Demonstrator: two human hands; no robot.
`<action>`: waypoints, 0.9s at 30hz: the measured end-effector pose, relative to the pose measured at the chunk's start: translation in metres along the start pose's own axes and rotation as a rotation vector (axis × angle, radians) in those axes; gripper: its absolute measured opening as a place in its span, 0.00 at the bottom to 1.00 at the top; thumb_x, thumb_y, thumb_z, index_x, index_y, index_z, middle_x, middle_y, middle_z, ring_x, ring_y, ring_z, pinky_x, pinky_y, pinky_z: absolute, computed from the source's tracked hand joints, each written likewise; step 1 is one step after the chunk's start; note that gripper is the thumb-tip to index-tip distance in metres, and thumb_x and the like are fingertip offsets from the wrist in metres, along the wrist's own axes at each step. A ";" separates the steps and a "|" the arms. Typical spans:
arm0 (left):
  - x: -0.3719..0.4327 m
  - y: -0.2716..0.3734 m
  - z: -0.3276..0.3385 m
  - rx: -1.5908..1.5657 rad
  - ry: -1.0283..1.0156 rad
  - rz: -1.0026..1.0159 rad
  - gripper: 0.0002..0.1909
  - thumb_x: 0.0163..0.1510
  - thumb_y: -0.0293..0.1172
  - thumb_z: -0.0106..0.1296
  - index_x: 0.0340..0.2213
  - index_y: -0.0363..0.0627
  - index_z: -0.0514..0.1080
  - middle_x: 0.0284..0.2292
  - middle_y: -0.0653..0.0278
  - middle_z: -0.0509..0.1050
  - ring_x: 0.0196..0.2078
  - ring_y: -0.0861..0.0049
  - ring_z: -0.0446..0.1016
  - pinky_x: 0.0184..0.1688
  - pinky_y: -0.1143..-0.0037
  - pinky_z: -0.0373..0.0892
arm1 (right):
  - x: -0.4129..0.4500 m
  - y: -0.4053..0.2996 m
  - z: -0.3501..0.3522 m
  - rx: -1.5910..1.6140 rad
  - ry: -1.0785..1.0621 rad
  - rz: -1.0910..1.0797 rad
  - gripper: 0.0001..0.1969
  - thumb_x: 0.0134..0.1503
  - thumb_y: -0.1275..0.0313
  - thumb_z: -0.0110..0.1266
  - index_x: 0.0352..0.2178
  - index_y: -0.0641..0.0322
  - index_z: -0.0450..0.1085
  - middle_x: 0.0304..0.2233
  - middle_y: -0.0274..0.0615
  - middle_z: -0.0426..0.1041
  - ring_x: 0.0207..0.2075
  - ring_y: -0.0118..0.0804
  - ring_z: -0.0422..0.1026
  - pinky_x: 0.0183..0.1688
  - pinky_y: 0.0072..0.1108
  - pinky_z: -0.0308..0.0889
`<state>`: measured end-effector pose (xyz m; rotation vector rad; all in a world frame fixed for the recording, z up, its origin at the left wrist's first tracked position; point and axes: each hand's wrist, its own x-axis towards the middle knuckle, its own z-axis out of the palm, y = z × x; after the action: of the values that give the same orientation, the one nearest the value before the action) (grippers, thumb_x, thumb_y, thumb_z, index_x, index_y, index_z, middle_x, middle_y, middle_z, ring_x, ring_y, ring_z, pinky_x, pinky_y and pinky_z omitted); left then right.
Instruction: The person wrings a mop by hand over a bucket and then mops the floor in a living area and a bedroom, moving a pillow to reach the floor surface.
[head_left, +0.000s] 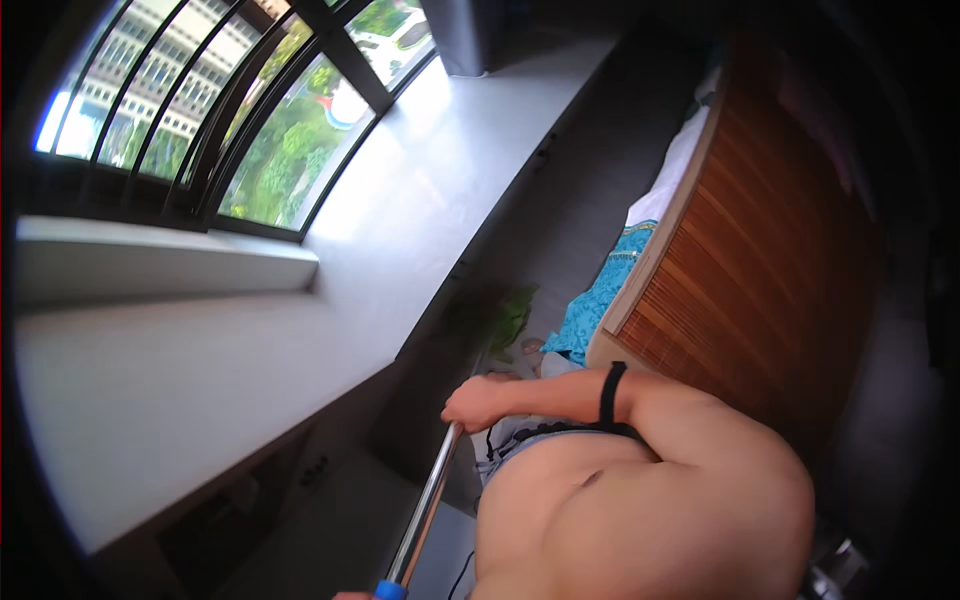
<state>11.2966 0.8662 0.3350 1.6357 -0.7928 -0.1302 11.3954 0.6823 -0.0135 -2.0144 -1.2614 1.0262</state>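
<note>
My right hand (476, 403), on the arm with a black band, is closed around the upper part of a shiny metal pole (427, 499). The pole slants down to the lower left, to a blue collar (390, 590) at the bottom edge. Only a sliver of my left hand (352, 596) shows beside that collar; its fingers are cut off by the frame. What lies at the pole's far end, past my right hand, is hidden or too blurred to tell. My bare torso and part of grey shorts fill the lower right.
A pale ledge (360, 300) runs below barred windows (300, 142) at the left. At the right stands a bed with a slatted brown mat (750, 262), turquoise cloth (604, 289) hanging at its side. A blurred green leafy thing (514, 319) lies on the dark floor between.
</note>
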 end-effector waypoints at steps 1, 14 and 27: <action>-0.007 -0.009 0.011 0.014 0.036 -0.013 0.17 0.38 0.33 0.67 0.15 0.46 0.65 0.15 0.65 0.68 0.22 0.71 0.71 0.39 0.60 0.65 | -0.011 0.011 -0.002 -0.041 -0.022 0.044 0.08 0.41 0.67 0.53 0.26 0.53 0.72 0.26 0.44 0.75 0.32 0.49 0.75 0.31 0.37 0.70; -0.041 -0.191 0.133 -0.265 0.092 -0.252 0.07 0.44 0.23 0.57 0.22 0.43 0.67 0.30 0.62 0.69 0.43 0.63 0.69 0.51 0.65 0.62 | -0.150 0.219 0.015 -0.225 0.248 0.694 0.06 0.46 0.72 0.51 0.28 0.58 0.70 0.35 0.50 0.72 0.39 0.55 0.70 0.39 0.37 0.67; -0.246 0.070 0.039 0.184 0.294 -0.356 0.07 0.36 0.20 0.59 0.16 0.44 0.70 0.22 0.66 0.72 0.32 0.69 0.76 0.40 0.68 0.63 | 0.047 -0.082 0.140 -0.217 -0.141 0.227 0.10 0.43 0.71 0.54 0.31 0.54 0.72 0.36 0.44 0.71 0.39 0.49 0.72 0.42 0.34 0.68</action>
<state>11.0616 0.9700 0.3055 1.9066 -0.2916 -0.0656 11.2518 0.7656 -0.0442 -2.3289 -1.2846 1.1985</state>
